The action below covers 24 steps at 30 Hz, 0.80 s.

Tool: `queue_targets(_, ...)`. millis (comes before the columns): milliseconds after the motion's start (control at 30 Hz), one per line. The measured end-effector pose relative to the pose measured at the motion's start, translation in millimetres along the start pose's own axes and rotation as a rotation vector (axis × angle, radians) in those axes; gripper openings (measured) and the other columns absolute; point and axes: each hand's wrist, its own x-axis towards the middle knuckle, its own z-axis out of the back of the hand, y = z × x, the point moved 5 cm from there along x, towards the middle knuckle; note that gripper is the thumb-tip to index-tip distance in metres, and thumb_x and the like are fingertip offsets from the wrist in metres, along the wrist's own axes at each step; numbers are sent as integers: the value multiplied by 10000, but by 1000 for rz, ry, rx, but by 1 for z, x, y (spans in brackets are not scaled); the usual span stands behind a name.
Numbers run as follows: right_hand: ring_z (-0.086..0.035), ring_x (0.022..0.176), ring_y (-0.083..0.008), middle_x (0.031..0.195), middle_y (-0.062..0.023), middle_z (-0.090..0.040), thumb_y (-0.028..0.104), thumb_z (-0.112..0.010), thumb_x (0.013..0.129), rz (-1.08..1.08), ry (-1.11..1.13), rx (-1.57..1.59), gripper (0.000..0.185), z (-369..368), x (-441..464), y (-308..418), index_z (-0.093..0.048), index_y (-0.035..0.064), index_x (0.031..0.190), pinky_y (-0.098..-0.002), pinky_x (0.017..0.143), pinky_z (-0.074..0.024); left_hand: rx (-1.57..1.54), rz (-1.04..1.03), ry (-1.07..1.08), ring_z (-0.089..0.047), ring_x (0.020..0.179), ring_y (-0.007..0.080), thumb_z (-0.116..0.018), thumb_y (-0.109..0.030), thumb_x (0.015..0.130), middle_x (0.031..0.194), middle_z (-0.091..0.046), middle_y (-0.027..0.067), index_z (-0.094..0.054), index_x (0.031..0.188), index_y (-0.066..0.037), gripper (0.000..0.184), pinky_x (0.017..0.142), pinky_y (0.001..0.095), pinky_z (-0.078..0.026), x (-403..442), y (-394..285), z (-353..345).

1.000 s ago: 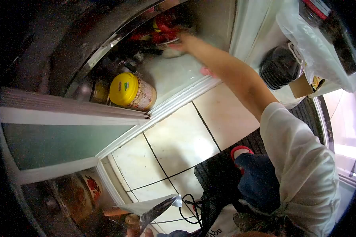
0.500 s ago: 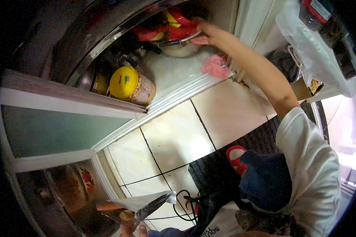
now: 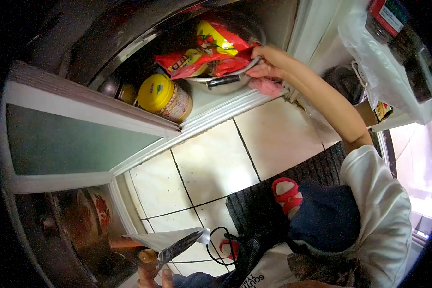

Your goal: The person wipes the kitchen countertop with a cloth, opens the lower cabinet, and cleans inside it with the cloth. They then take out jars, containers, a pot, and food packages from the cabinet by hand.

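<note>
My right hand (image 3: 269, 62) is closed on the rim of a metal pot (image 3: 228, 85) inside the low cabinet. Red and yellow packets (image 3: 216, 45) lie in the pot, and its black handle faces the cabinet front. Beside the pot stands a clear jar with a yellow lid (image 3: 156, 92). A pink cloth (image 3: 266, 86) lies just below my right hand. At the lower left, my left hand (image 3: 153, 278) is wrapped round a wooden-ended handle (image 3: 148, 255). A silvery, dark-sided sheet or bag (image 3: 180, 245) extends beside that handle; its hold is partly out of frame.
An open cabinet door with a frosted panel (image 3: 72, 144) stands at the left. White floor tiles (image 3: 216, 161) and a dark ribbed mat (image 3: 254, 206) lie below. A black cable loops near my feet. Plastic-wrapped items and a box stand at the right.
The pot with the red packets has come forward, towards the cabinet's front edge, with my right hand at its rim. My left hand and its items have shifted slightly left in view.
</note>
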Motion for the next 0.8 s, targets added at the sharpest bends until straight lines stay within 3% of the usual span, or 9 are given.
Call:
queue_targets(133,-653,698,-351,861,-252,-601,95,-532,784,39,10,-32,303,16,-38,-8,-477,-90,1018,-431,670,-585,-10,-34,-7,-545,945,164,-652,-144,861,1076,-603,88,-495,1200,25,410,824,273,-415,-2,2,2)
queue_targets(333,-649,524,-278,744,-207,-635,110,-531,798,26,55,-213,311,50,-99,-17,-481,-116,1006,-340,450,-568,-70,25,16,-551,910,156,-651,-156,862,1039,-613,83,-512,1188,7,390,806,273,-422,-3,15,8)
queue_targets(400,-606,511,-95,714,-47,-623,151,-574,840,-20,83,-305,225,50,-118,-23,-559,-24,981,-248,426,-529,-10,41,0,-549,897,151,-642,-153,867,1026,-616,83,-523,1171,13,366,799,272,-422,-3,11,12)
queue_targets(433,-523,446,-66,682,-28,-597,149,-569,834,-39,96,-329,264,40,-129,-25,-558,-28,1029,-196,367,-432,52,57,-20,-547,884,145,-632,-150,872,1013,-620,83,-534,1153,18,342,791,270,-422,-4,10,14)
queue_targets(533,-478,463,-85,642,15,-503,141,-564,818,-196,74,-536,308,31,-137,-41,-530,-15,1081,-177,421,-426,92,6,-92,-531,848,133,-622,-153,875,948,-624,78,-557,1069,43,284,763,269,-422,-3,4,22)
queue_targets(567,-623,551,-242,852,-143,-590,83,-581,761,-185,200,-490,426,34,-127,-61,-450,-42,1147,-365,428,-565,87,6,-117,-533,847,136,-621,-162,876,947,-624,79,-558,1066,46,288,762,270,-421,-4,5,26)
queue_targets(633,-580,623,-163,780,-69,-541,144,-610,811,-305,354,-520,413,17,-124,-89,-467,-27,1159,-356,476,-573,106,61,-123,-533,855,143,-624,-182,879,968,-622,89,-553,1082,46,314,766,270,-420,-7,5,31)
queue_targets(700,-622,630,-186,853,-94,-592,167,-626,801,-348,458,-515,397,10,-110,-127,-498,-22,1126,-320,467,-562,131,109,-134,-534,863,149,-627,-202,881,989,-620,98,-549,1099,46,340,769,270,-418,-9,7,36)
queue_targets(800,-638,591,-200,761,-105,-622,175,-588,788,-365,671,-556,316,-20,-100,-164,-541,-10,1040,-318,461,-556,127,104,-226,-534,871,160,-636,-228,877,1001,-615,108,-542,1106,49,371,770,278,-421,-16,15,43)
